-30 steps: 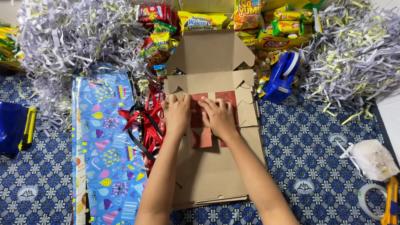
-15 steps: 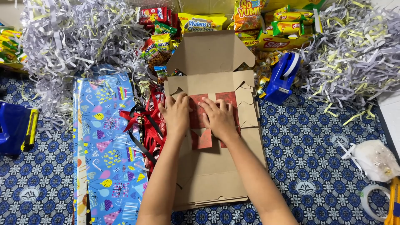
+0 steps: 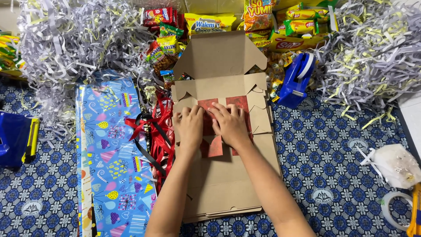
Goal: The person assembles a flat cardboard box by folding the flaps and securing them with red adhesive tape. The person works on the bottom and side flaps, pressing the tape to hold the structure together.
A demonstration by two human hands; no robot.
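Flat and open, both hands (image 3: 210, 125) press red paper (image 3: 219, 145) inside the cardboard box (image 3: 223, 184).

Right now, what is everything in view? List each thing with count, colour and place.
cardboard box: one, brown, centre, lid open
red sheet: one, red, inside box under both hands
wrapping paper: one, blue patterned, left
ribbons: bundle, red and black, left of box
shredded paper: two piles, white, top corners
snack packets: many, mixed colours, top
tape dispenser: one, blue, right of box
left hand: flat on sheet
right hand: flat on sheet
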